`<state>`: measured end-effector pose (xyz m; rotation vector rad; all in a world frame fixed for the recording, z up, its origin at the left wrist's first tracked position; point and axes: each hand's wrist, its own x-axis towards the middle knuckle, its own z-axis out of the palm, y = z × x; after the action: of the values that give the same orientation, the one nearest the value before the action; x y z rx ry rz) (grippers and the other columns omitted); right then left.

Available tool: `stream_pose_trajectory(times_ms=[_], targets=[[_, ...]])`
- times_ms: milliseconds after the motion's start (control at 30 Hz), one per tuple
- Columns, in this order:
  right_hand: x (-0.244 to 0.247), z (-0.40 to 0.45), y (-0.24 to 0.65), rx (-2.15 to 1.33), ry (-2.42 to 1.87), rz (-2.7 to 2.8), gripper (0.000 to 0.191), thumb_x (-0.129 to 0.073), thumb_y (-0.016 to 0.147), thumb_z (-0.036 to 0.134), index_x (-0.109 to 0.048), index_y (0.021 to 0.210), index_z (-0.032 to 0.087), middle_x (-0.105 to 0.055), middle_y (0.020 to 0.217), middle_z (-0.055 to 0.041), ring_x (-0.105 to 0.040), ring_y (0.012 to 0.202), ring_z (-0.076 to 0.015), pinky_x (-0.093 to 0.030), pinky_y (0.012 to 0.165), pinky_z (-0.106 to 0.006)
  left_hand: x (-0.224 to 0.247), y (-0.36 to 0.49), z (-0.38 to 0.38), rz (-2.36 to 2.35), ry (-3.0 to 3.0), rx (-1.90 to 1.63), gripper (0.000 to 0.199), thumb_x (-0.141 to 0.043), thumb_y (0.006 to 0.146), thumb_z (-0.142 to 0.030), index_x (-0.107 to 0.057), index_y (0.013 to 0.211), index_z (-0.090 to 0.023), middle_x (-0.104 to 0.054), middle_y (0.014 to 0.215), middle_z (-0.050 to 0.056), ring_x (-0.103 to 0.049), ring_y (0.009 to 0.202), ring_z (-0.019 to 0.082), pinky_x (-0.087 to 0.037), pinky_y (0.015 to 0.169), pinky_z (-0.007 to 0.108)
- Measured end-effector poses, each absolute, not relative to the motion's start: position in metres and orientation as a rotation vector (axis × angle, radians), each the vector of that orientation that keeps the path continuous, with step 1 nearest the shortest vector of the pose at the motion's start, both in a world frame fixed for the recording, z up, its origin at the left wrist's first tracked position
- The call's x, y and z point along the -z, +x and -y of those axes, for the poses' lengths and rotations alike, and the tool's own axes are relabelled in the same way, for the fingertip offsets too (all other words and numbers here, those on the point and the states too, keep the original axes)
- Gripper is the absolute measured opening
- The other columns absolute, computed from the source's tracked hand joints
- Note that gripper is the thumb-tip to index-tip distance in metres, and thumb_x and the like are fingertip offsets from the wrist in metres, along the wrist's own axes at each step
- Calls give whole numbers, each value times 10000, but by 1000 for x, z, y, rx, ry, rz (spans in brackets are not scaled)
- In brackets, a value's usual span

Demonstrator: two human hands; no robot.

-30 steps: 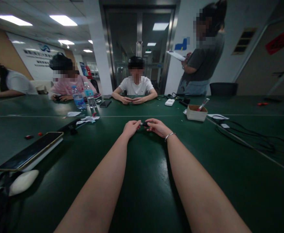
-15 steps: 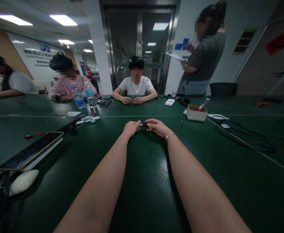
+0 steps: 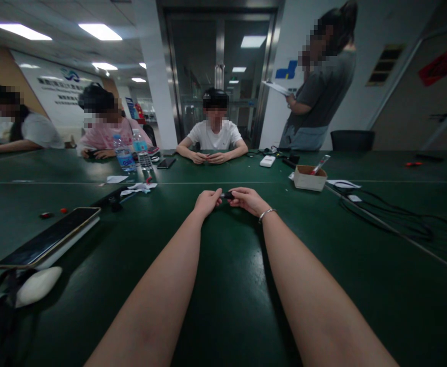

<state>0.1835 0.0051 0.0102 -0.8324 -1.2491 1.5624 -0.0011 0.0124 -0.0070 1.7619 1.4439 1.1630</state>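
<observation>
Both of my hands meet over the middle of the dark green table [image 3: 231, 285], around a small black stick with a silvery end [image 3: 228, 195]. My left hand [image 3: 209, 202] pinches its silvery end between thumb and fingers. At the other end, my right hand [image 3: 249, 200], with a silver bangle at the wrist, grips the black part between thumb and forefinger. Only a short length shows between the fingertips, so its exact kind cannot be made out.
To my left a phone [image 3: 51, 237] lies on a white box, near a white rounded object [image 3: 40, 286]. A small open box [image 3: 310, 179] and black cables [image 3: 391, 216] lie to the right. Two water bottles [image 3: 124, 155] stand across the table, where several people are.
My right hand has shifted very slightly, and more of the black part shows between the fingers. Across the table, the standing person has raised a hand toward the head.
</observation>
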Motion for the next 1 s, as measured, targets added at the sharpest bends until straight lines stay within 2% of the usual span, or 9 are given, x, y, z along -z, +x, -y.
stream_pose_trajectory(times_ms=[367, 600, 833, 1000], targets=[[-8, -7, 184, -1569, -819, 1215, 51, -683, 811, 118, -654, 850, 102, -664, 602, -52, -607, 479, -103, -566, 572, -259, 8, -1, -15, -1364, 1708, -1226, 462, -522, 763, -592, -680, 694, -163, -649, 645, 44, -549, 606, 149, -390, 569, 259], [-8, -7, 185, -1560, -799, 1211, 19, -658, 821, 121, -651, 826, 104, -627, 551, -33, -577, 470, -103, -550, 572, -263, 7, 0, -13, -1313, 1720, -1232, 402, -578, 742, -550, -674, 703, -162, -661, 680, 48, -556, 644, 156, -400, 590, 264], [-7, -8, 184, -1537, -821, 1212, 78, -680, 818, 158, -633, 784, 106, -597, 521, -19, -587, 475, -108, -557, 585, -263, 7, 1, -12, -1131, 1719, -1343, 239, -682, 685, -362, -679, 803, -153, -669, 763, 48, -575, 697, 146, -444, 703, 284], [-8, -7, 185, -1534, -820, 1205, 95, -678, 821, 164, -613, 776, 112, -589, 517, -7, -593, 477, -105, -556, 586, -258, 2, 2, -8, -1045, 1709, -1384, 208, -708, 641, -223, -678, 835, -155, -677, 845, 54, -595, 799, 153, -457, 795, 301]])
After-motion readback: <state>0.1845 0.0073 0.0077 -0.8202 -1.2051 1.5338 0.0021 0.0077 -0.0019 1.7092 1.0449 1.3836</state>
